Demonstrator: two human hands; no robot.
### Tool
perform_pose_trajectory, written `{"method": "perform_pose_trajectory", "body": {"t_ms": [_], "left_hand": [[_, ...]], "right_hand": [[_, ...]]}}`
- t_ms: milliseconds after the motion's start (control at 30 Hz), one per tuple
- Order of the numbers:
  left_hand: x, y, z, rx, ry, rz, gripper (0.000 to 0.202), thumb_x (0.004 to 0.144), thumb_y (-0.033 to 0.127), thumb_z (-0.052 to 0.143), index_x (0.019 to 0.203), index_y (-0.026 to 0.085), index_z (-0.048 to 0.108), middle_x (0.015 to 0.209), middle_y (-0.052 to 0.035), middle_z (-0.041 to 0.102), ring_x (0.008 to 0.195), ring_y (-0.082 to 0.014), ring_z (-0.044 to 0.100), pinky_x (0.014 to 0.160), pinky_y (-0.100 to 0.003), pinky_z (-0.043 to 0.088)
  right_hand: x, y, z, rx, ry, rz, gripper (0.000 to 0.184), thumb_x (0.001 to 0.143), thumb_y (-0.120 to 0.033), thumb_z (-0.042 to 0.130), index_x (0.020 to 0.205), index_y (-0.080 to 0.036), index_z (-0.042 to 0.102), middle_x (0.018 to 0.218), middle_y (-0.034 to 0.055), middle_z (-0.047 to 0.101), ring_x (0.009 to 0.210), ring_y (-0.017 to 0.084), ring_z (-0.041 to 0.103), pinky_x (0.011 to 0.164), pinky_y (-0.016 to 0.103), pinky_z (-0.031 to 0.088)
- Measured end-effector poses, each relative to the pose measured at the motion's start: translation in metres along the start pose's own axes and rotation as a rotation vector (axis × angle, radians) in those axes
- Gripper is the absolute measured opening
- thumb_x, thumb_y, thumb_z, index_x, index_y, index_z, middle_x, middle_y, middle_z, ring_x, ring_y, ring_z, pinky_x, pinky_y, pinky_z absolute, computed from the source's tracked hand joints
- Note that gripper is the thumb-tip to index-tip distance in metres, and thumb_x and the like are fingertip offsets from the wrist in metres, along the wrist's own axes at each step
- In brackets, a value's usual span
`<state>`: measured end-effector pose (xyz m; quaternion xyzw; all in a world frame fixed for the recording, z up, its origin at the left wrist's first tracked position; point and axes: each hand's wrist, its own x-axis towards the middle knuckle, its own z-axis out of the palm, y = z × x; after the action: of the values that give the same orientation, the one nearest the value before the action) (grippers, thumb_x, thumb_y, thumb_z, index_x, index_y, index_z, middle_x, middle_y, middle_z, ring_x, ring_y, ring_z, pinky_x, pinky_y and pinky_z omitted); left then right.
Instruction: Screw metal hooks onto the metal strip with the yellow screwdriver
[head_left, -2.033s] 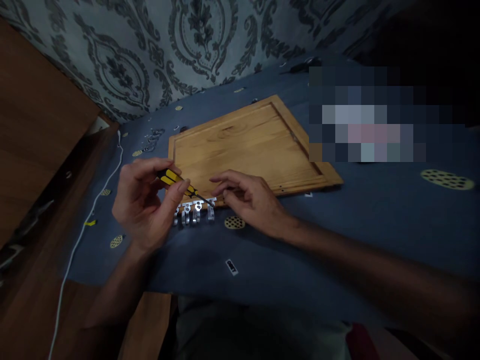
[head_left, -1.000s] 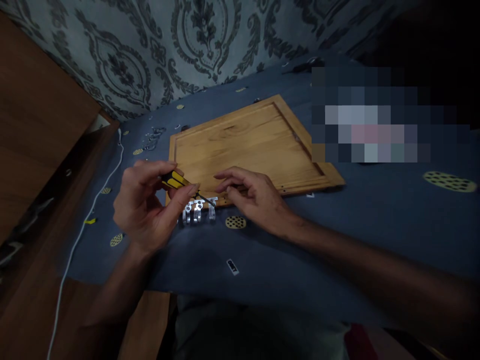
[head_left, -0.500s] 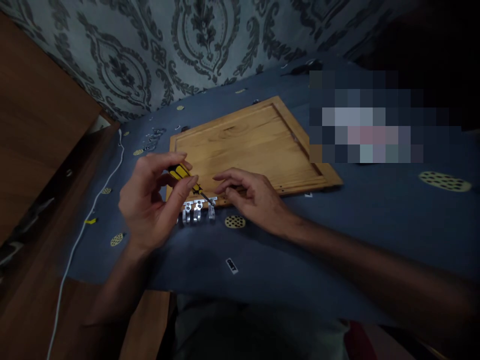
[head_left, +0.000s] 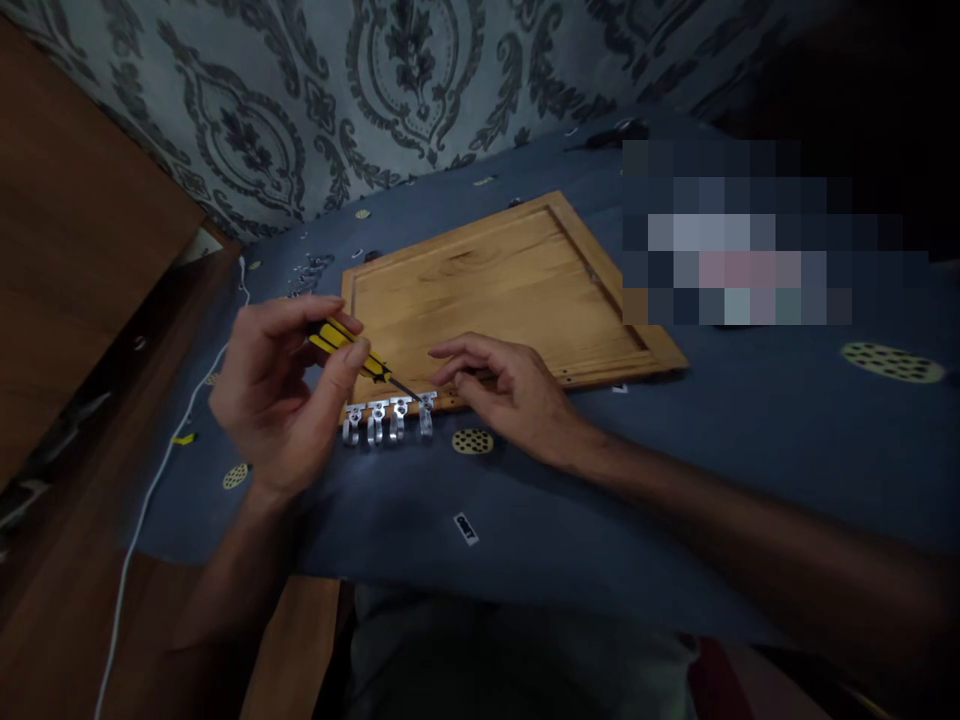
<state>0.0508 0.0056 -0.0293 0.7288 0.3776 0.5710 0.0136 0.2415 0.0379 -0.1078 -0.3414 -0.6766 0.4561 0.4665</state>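
My left hand (head_left: pixel 277 385) is closed on a yellow and black screwdriver (head_left: pixel 342 346), its handle between thumb and fingers. The shaft slants down to the right, with its tip at the rightmost metal hook (head_left: pixel 427 415). Several silver hooks (head_left: pixel 377 424) stand in a row along the near left edge of a framed wooden board (head_left: pixel 480 280). My right hand (head_left: pixel 514 395) lies over the board's near edge, just right of the hooks. Its fingers are loosely stretched and slightly apart, and no object shows in them.
The board lies on blue patterned fabric (head_left: pixel 600 540). Small metal pieces (head_left: pixel 309 272) are scattered past its left corner. A dark object (head_left: pixel 619 134) lies at the back, near patterned wallpaper (head_left: pixel 412 70). A white cable (head_left: pixel 154 480) runs down the left side. A blurred patch covers the right.
My left hand has shifted left, and the screwdriver leans flatter with more of its handle showing. The leftmost hooks have come into view. My right hand stays almost in place.
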Motion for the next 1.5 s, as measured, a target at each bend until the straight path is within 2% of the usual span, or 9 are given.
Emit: {"method": "perform_pose_trajectory", "body": {"t_ms": [233, 733, 1033, 1133, 1367, 1500], "left_hand": [[-0.002, -0.002, 0.003, 0.017, -0.033, 0.068, 0.030, 0.087, 0.017, 0.080, 0.113, 0.031, 0.073, 0.095, -0.0004, 0.069, 0.081, -0.0133, 0.071, 0.056, -0.022, 0.058], [-0.004, -0.003, 0.004, -0.011, -0.106, 0.065, 0.039, 0.087, 0.012, 0.079, 0.119, 0.033, 0.072, 0.100, -0.0011, 0.070, 0.086, -0.0136, 0.068, 0.058, -0.023, 0.059], [0.006, -0.004, -0.001, 0.131, -0.151, 0.138, 0.025, 0.090, 0.018, 0.078, 0.111, 0.032, 0.073, 0.096, 0.0001, 0.069, 0.080, -0.0130, 0.062, 0.055, -0.025, 0.054], [0.009, -0.001, 0.000, 0.133, -0.184, 0.112, 0.024, 0.090, 0.020, 0.078, 0.110, 0.033, 0.072, 0.094, 0.0012, 0.069, 0.076, -0.0126, 0.063, 0.056, -0.026, 0.057], [0.005, -0.006, 0.010, 0.020, -0.048, 0.013, 0.029, 0.083, 0.030, 0.086, 0.109, 0.033, 0.073, 0.093, 0.0010, 0.070, 0.074, -0.0132, 0.069, 0.057, -0.026, 0.062], [0.002, -0.010, 0.009, 0.001, -0.019, 0.018, 0.027, 0.084, 0.029, 0.086, 0.108, 0.031, 0.072, 0.091, 0.0011, 0.071, 0.080, -0.0153, 0.074, 0.058, -0.026, 0.063]], "right_hand": [[-0.001, -0.001, -0.001, -0.002, -0.012, 0.011, 0.034, 0.085, -0.011, 0.052, 0.113, -0.014, 0.071, 0.091, 0.0060, 0.079, 0.078, 0.015, 0.074, 0.061, 0.022, 0.054], [0.000, -0.001, -0.001, -0.014, -0.023, 0.005, 0.034, 0.085, -0.009, 0.051, 0.112, -0.014, 0.071, 0.092, 0.0058, 0.080, 0.079, 0.015, 0.074, 0.060, 0.021, 0.052], [-0.001, -0.001, -0.001, -0.028, -0.032, 0.010, 0.033, 0.085, -0.009, 0.052, 0.112, -0.014, 0.070, 0.092, 0.0054, 0.080, 0.076, 0.015, 0.073, 0.061, 0.022, 0.052], [-0.001, -0.001, -0.002, -0.016, -0.040, 0.012, 0.034, 0.086, -0.011, 0.053, 0.115, -0.013, 0.071, 0.093, 0.0068, 0.080, 0.078, 0.016, 0.073, 0.063, 0.024, 0.054], [-0.001, 0.000, -0.002, -0.020, -0.033, 0.012, 0.033, 0.085, -0.011, 0.055, 0.114, -0.015, 0.072, 0.092, 0.0063, 0.080, 0.078, 0.016, 0.073, 0.064, 0.025, 0.055], [-0.001, 0.000, -0.001, -0.045, -0.024, 0.007, 0.034, 0.085, -0.010, 0.054, 0.112, -0.016, 0.073, 0.091, 0.0054, 0.080, 0.075, 0.015, 0.073, 0.061, 0.024, 0.053]]}}
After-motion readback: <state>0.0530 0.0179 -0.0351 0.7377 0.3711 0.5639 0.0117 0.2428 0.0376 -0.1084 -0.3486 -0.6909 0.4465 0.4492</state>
